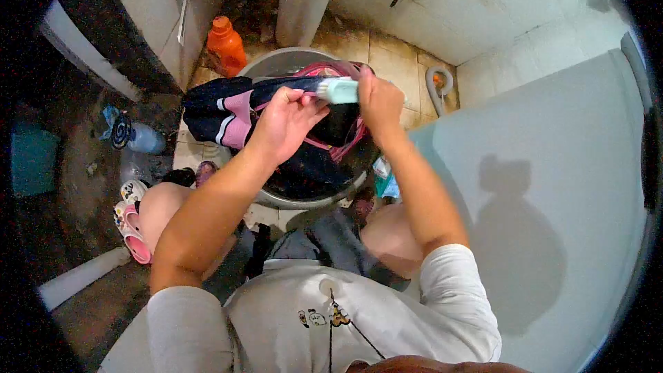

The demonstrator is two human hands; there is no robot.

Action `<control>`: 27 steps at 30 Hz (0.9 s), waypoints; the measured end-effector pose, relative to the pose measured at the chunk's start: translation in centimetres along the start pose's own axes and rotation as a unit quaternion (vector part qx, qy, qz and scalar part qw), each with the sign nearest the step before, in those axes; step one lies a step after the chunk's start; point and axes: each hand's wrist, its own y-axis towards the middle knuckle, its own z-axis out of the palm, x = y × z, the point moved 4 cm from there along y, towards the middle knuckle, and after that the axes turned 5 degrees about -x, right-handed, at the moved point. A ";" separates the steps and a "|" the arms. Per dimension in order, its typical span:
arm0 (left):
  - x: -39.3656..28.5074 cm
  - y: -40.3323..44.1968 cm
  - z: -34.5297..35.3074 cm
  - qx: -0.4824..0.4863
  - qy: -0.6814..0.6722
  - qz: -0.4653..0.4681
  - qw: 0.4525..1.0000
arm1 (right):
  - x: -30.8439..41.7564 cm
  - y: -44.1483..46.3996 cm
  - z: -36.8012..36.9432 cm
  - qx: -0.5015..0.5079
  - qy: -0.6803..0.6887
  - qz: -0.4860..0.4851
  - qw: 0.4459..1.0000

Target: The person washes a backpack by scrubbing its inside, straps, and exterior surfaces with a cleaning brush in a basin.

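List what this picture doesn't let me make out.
In the head view:
Pale green brush: part hidden inside the right hand.
Tub: bottom covered by the dark-and-pink fabric.
Left hand: whether it pinches the fabric, too small to tell.
Shirt print: finer details too small.
Teal thing, far left: too dark to identify.

Grey basin (307,204), left hand (284,124), right hand (381,103) and brush (342,90) over its middle, knees (394,235) at its near side, orange bottle (226,48) beside its far-left rim, column (307,0) close behind it, pale panel (580,166) walling its right, bare-tile passage (397,68) between its far-right rim and hose (433,93)
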 end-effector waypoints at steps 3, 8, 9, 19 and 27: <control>-0.2 -0.4 0.5 -0.052 -0.009 -0.009 0.999 | -1.3 0.2 0.9 0.040 -0.022 0.035 0.998; -0.6 0.4 -0.6 -0.041 0.019 0.008 0.999 | 1.4 -0.2 -0.3 0.000 0.015 -0.011 1.000; -0.5 -0.1 0.2 -0.042 0.022 0.003 0.999 | 0.4 0.1 0.0 0.062 -0.024 0.016 0.998; -0.8 -0.4 0.8 0.000 -0.010 0.019 1.000 | -7.7 -1.6 5.0 0.064 0.259 0.303 0.915; 1.5 0.3 1.3 -0.052 0.010 -0.053 0.997 | -0.8 -0.1 3.0 0.061 0.350 0.252 0.900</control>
